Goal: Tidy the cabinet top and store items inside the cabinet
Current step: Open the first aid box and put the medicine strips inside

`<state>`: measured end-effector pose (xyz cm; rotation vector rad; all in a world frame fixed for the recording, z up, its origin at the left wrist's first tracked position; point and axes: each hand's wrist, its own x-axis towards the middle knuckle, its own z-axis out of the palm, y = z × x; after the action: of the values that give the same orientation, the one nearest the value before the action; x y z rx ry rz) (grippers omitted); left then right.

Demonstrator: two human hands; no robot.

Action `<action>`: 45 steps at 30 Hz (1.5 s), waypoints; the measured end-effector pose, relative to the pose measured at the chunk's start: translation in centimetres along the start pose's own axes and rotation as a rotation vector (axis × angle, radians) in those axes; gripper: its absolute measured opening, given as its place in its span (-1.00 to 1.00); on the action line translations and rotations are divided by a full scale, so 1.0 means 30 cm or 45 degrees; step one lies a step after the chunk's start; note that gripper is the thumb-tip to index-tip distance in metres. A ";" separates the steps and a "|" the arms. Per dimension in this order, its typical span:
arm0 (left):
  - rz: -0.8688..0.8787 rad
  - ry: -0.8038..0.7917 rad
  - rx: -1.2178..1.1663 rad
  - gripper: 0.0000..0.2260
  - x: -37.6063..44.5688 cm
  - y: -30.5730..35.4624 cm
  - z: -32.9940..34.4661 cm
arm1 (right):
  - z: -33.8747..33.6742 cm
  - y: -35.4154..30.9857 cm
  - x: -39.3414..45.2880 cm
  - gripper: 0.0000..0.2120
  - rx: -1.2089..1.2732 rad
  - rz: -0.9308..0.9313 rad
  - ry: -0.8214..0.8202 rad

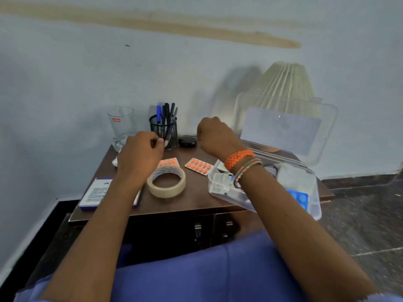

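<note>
On the brown cabinet top (pixel 196 199) lie a roll of clear tape (pixel 166 182), two strips of orange pills (pixel 198 166) (pixel 169 162), a white and purple book (pixel 98 192) and a black mesh pen holder (pixel 164 130) full of pens. A clear plastic box (pixel 305 192) with its lid up holds medicine items at the right. My left hand (pixel 139 155) hovers above the tape with fingers curled beside the pen holder. My right hand (pixel 214 134) is a raised fist over the pills. Neither visibly holds anything.
A drinking glass (pixel 122 127) stands at the back left corner, a small black case (pixel 187 141) behind the pills, a pleated lamp shade (pixel 285 81) behind the box. The two cabinet doors (pixel 174 232) below are closed. A dark tiled floor (pixel 366 225) lies to the right.
</note>
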<state>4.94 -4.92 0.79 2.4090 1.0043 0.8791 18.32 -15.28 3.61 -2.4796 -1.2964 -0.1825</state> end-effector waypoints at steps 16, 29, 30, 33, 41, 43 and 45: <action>-0.092 -0.319 0.002 -0.85 0.040 -0.105 0.005 | 0.269 -0.023 0.129 -0.60 -0.048 0.223 -0.451; -0.072 -0.287 -0.044 -0.66 0.023 -0.055 0.025 | 0.199 -0.035 0.140 -0.88 0.528 0.215 0.134; -0.070 -0.280 -0.072 -0.63 0.027 -0.049 0.029 | 0.177 -0.044 0.141 -0.89 0.680 0.201 0.209; -0.080 -0.338 -0.155 -0.56 0.035 -0.030 0.041 | 0.128 -0.077 0.142 -0.95 1.110 0.210 0.291; -0.280 -0.170 -0.817 -0.90 0.025 0.021 0.043 | 0.075 -0.108 0.099 -0.79 2.018 0.450 0.086; -0.311 -0.060 -0.821 -0.84 0.031 0.015 0.043 | 0.065 -0.096 0.089 -0.82 1.995 0.443 0.053; -0.325 0.029 -0.811 -0.77 0.039 0.007 0.037 | 0.054 -0.086 0.081 -0.86 1.869 0.435 0.030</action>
<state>6.44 -4.32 0.58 1.7038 0.8491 0.9551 17.54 -11.47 3.34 -1.3129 -0.5267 0.6052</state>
